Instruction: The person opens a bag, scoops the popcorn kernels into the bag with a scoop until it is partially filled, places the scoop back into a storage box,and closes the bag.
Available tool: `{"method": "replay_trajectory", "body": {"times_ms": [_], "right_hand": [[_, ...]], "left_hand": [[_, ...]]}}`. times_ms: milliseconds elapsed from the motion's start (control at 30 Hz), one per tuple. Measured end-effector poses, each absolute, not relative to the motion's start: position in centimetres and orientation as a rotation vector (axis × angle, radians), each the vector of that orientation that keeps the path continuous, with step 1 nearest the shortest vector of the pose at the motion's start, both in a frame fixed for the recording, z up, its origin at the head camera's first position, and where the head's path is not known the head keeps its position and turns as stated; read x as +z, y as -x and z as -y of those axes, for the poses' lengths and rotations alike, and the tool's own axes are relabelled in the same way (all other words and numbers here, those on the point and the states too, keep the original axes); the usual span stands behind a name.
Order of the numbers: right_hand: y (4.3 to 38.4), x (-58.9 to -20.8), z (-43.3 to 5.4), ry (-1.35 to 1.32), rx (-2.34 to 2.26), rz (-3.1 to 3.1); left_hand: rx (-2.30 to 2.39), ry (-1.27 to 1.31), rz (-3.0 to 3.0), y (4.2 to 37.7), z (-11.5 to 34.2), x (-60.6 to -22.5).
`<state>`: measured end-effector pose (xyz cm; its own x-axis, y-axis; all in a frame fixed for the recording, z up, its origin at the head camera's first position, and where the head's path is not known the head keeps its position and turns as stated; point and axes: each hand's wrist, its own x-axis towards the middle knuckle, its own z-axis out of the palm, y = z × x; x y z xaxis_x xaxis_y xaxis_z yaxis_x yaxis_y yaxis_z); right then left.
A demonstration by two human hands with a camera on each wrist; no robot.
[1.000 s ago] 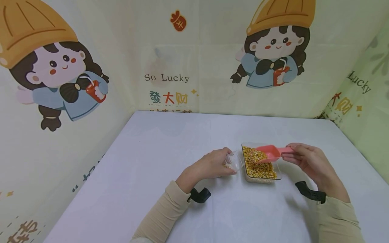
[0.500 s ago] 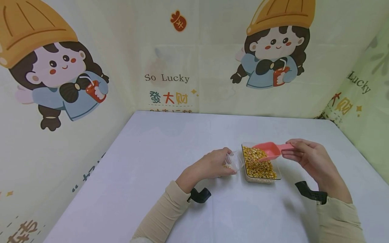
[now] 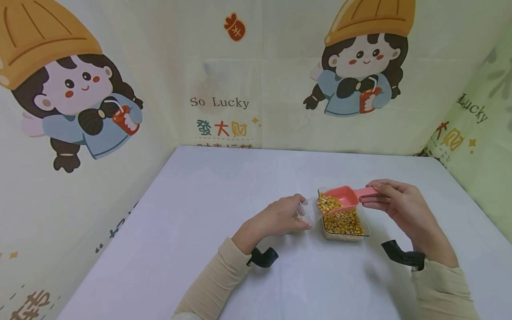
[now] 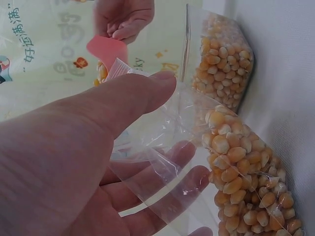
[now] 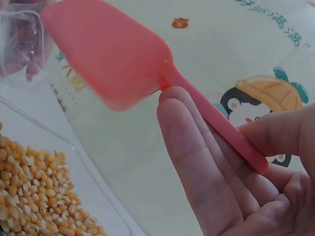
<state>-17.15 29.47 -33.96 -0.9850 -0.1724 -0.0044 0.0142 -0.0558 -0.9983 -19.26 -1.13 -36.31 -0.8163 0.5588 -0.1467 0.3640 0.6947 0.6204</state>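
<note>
My left hand (image 3: 276, 216) holds a clear zip bag (image 4: 184, 130) by its mouth, spreading it between thumb and fingers. Corn kernels (image 4: 246, 182) fill the bag's lower part, as the left wrist view shows. A pink scoop (image 3: 349, 198) carries more kernels (image 3: 329, 204) at its front edge, level with the bag's mouth and overlapping it in the head view. My right hand (image 3: 404, 209) pinches the scoop's handle. Below the scoop stands a clear rectangular container (image 3: 343, 238), holding a layer of corn kernels (image 5: 37, 191).
The container rests on a white table (image 3: 224, 191), just right of the bag. Printed cloth (image 3: 280, 89) hangs behind and along both sides. A black wrist camera mount (image 3: 264, 258) sits on the left wrist, another mount (image 3: 403, 255) on the right.
The right hand has lifted the scoop slightly and moved it left, from above the kernels in the container to the bag's mouth. The left hand and bag stay in place.
</note>
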Motion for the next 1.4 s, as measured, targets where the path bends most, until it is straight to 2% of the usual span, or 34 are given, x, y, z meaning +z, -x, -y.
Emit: {"method": "replay_trajectory", "body": {"times_ms": [600,967,1400], "right_hand": [[16.6,-33.0,-27.6,0.237,-2.100,-2.238],[16.0,-32.1,-26.9,0.195,-1.785,-2.583],[15.4,-31.2,-26.1,0.165,-1.638,-2.719]], "left_hand": [[0.884,-0.716,-2.568,19.3,1.0,-36.3],[0.860,-0.739,-2.587,19.2,1.0,-36.3],[0.860,-0.764,-2.594,19.1,1.1,-36.0]]}}
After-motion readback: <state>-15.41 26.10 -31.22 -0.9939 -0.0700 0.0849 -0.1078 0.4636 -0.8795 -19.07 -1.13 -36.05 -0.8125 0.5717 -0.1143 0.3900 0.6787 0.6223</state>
